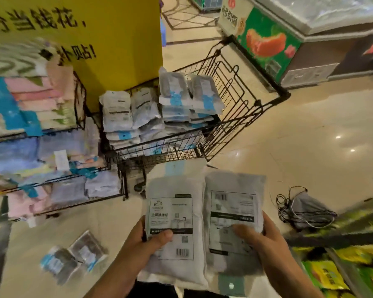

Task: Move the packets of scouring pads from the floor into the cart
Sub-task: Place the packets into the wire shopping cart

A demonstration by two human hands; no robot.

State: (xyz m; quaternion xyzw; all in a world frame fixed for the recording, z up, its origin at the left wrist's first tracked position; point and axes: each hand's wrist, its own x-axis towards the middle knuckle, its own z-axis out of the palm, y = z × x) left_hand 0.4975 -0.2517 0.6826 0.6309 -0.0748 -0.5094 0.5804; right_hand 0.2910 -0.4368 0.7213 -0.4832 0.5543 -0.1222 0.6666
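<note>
Packets in both grips: my left hand (153, 239) clasps one scouring-pad packet (172, 222), my right hand (261, 235) another (233, 214), short of the cart (235, 87). Next I reach forward; two packets (73, 259) wait on the floor (310, 136).

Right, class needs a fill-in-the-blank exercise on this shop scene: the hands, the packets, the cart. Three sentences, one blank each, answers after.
1. Each hand, left hand and right hand, grips one ____ by its lower part.
2. Stacks of packets already lie in the black wire ____.
3. ____ packets on the floor lie to the left of the person's arms.

Missing words: packet; cart; Two
</note>
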